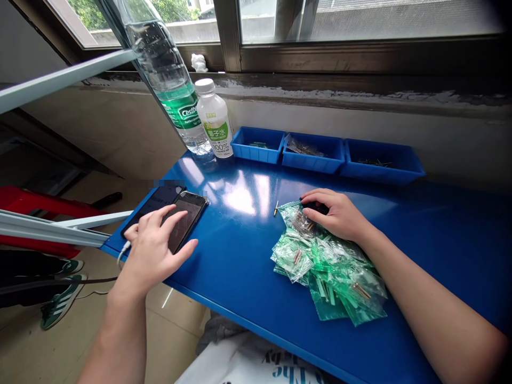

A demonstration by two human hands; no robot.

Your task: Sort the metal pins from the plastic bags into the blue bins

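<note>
Lying over the far corner of a heap of green bags (332,272), the right hand (338,213) is seen with its fingers curled down; whether anything is pinched beneath them cannot be told. The left hand (154,248) is spread loosely above a phone (194,208), with nothing visibly grasped; whether the screen is touched is unclear.

Just left of the right fingertips, a small metal pin (276,208) is left loose on the bench (240,261). It could be rolled away or lost under the plastic if the heap were nudged by that hand. Between the right forearm and the bench's near edge, the bags are piled loosely and overlapped, so several might be dragged along or tipped off by a careless sweep of the arm. Thin, slick film may also be caught in twos when a single bag is wanted.

Beside the left wrist, a white cable (122,252) is hung at the bench edge; if snagged by the arm, whatever is attached could be pulled. Beyond the left hand, a large water bottle (182,109) and a smaller bottle (218,125) might be toppled by a long reach.
</note>
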